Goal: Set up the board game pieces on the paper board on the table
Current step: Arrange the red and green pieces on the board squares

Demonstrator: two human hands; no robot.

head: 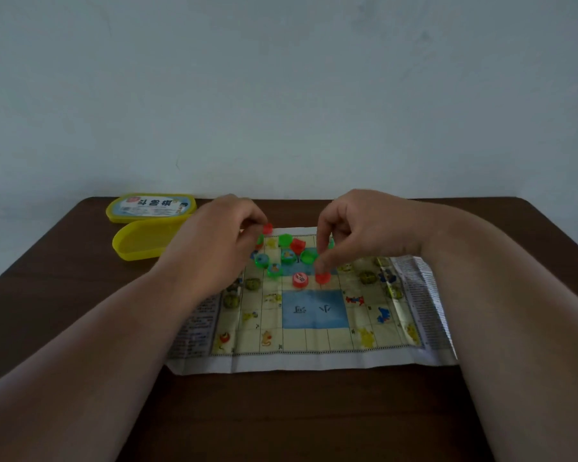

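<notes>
Red pieces are pinched by both hands — left point(214, 241) one point(267, 228) lifted, right point(354, 228) one point(322, 278) on the paper board point(314, 338) — sorting underway; matching squares are needed next.

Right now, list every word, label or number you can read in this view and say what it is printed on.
"小河", seen upside down: on the blue square of the paper board.
Large characters, seen upside down, on the label of the yellow box lid: too blurred to read with certainty.
Fine print in the board's side margins: too small to read.
Sticker on the red piece: blurred, unreadable.
</notes>
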